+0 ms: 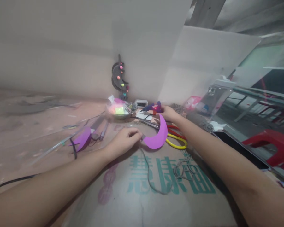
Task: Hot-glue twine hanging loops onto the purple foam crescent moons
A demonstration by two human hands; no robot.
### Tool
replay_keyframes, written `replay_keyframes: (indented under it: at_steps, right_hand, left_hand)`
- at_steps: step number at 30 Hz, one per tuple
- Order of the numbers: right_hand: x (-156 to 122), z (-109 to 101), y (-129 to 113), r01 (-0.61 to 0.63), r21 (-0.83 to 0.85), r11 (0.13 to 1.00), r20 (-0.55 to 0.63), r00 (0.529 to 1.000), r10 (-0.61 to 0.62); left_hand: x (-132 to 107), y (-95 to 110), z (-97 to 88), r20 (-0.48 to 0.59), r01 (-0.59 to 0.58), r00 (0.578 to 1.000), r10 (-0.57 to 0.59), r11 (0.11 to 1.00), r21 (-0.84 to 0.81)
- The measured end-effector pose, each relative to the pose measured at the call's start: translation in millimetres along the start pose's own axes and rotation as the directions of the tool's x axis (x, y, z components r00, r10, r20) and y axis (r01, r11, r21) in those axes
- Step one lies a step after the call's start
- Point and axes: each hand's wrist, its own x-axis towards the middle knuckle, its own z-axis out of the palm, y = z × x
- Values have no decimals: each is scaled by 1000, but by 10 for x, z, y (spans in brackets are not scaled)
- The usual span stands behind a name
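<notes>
My left hand is closed in a pinch on one tip of a purple crescent-shaped cutout that lies on the cardboard sheet. My right hand reaches further back and is wrapped around the handle of a blue and purple glue gun, its nozzle pointing left. The crescent's upper tip curves up towards the glue gun.
A metal bowl holds bright pom-poms. Scissors with red and yellow handles lie beside the crescent. Another purple cutout and wires lie to the left. A black crescent with pom-poms leans in the corner. A red stool stands right.
</notes>
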Motion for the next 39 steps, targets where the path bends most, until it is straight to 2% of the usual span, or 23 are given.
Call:
replay_keyframes:
  at_steps: [4,8,11,14,16,18,21,23,26,29,31,36,39]
  right_hand:
    - [-4,5,-45,-35,19,999,-61,997,36]
    - [-82,-141,-51,-38,68,997,-134,990,47]
    - [-231,-266,-15,-35,154,987,-223,972,70]
    - [-514,-345,-31,38,319,947,-302,951,64]
    - [-773,-360,-84,93,397,913,-288,957,28]
    - [-1046,-342,-142,91,426,900,-245,969,18]
    - [-1380,-259,-183,53,389,920,-190,981,24]
    - [-1505,-191,-181,-9,322,947,-155,986,63]
    - [-1553,-108,-177,-87,227,970,-109,987,114]
    - [-1519,-61,-175,-62,184,981,-141,986,89]
    - [-1497,-44,-165,-30,178,984,-169,984,60]
    - [-1490,-37,-133,-100,196,976,-71,991,116]
    - [-1494,-41,-156,-87,206,975,-90,990,108]
  left_hand:
    - [12,-31,0,3,-33,999,33,999,9]
    - [17,-43,-3,-13,-49,999,49,999,22]
    - [13,-42,-4,-24,-47,999,47,999,20]
    - [6,-40,0,-21,-41,999,42,999,24]
    - [1,-44,9,-30,-41,999,43,998,48]
    - [0,-53,22,-47,-45,998,50,993,106]
    - [5,-73,40,-48,-74,995,88,968,238]
    - [11,-80,45,-36,-93,993,109,949,303]
    - [15,-73,43,-24,-105,993,119,943,315]
    - [12,-56,35,-17,-111,993,120,957,268]
    - [9,-51,29,-12,-101,994,108,964,244]
    - [10,-61,22,24,-116,993,114,960,256]
    - [1,-54,25,5,-120,992,125,941,317]
